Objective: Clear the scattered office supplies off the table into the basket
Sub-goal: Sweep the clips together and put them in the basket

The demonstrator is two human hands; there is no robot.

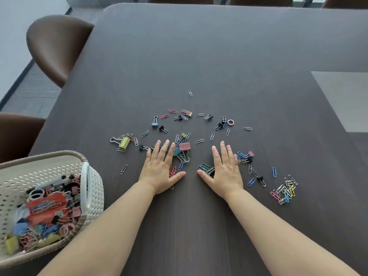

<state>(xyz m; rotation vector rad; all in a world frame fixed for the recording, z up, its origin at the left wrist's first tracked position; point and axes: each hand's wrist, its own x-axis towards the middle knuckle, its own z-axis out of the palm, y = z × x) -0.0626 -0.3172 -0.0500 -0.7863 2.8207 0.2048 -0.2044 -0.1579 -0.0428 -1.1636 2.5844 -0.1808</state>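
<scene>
Head view looks down on a wide dark table [219, 56], with a brown chair [53, 46] at its far left. At the near left corner stands the woven basket [95, 186], already heaped with clips and other small supplies.

The left hand [162, 170] and right hand [226, 172] lie palm down side by side in the middle of the table. Their fingers are straight and spread, grasping nothing, and clips show under and beside both palms.

The remaining supplies fan out beyond and beside the hands. A pink binder clip [184, 146] sits just right of the left hand's fingertips, and a yellow-green binder clip [124, 142] lies further left. A bunch of coloured paper clips [284, 191] lies near right, and one lone paper clip [190, 93] lies far off.

These pieces look light, stiff and flat, likely to slide on the smooth top. They seem easier to rake into a heap and scoop than to pinch singly. The binder clips could be taken by their bodies or wire handles.
</scene>
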